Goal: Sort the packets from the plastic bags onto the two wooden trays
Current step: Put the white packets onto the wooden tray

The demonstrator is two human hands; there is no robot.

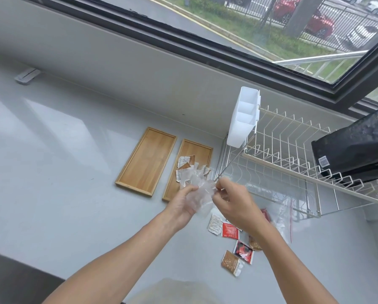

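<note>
Both hands, left hand (184, 201) and right hand (234, 202), pinch a clear plastic bag (200, 189) above the right wooden tray (205, 150) (some packets (184, 163) already there), apparently emptying it; next, probably shaking out the remainder.

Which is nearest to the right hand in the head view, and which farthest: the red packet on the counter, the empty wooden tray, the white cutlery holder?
From the right hand:
1. Red packet, on the counter just below the hand.
2. White cutlery holder, hung on the dish rack's end, beyond the hand.
3. Empty wooden tray, the left one, past the tray with packets.
</note>
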